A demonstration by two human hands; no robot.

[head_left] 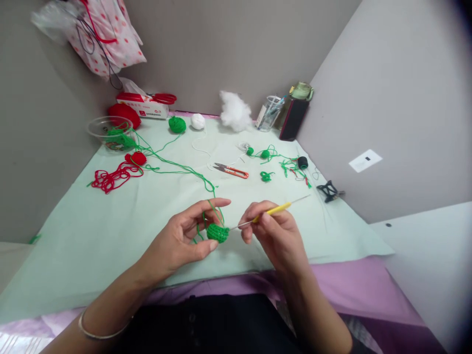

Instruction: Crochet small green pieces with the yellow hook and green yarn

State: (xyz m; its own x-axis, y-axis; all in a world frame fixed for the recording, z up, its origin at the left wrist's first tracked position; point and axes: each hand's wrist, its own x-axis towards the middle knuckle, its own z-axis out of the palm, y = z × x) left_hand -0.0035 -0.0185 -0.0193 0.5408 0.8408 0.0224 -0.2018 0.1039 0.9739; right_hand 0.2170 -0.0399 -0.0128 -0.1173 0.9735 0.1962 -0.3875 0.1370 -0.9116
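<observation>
Between the thumb and fingers of my left hand [186, 228] is a small green crocheted piece [217, 233], rounded like a cup. Green yarn [213, 191] passes over the raised left index finger and runs back across the table. My right hand [275, 226] grips a crochet hook [278, 209] by its yellow handle. The hook's metal shaft points left, and its tip meets the right edge of the green piece. Whether a loop sits on the tip is too small to tell.
Orange-handled thread snips [231, 170] lie beyond my hands. Red yarn [118, 176] and a clear plastic bowl [109, 129] are at left. Behind stand a green yarn ball [177, 125], white stuffing [235, 112] and a clear cup [271, 115]. Small green crocheted bits [265, 176] lie at right.
</observation>
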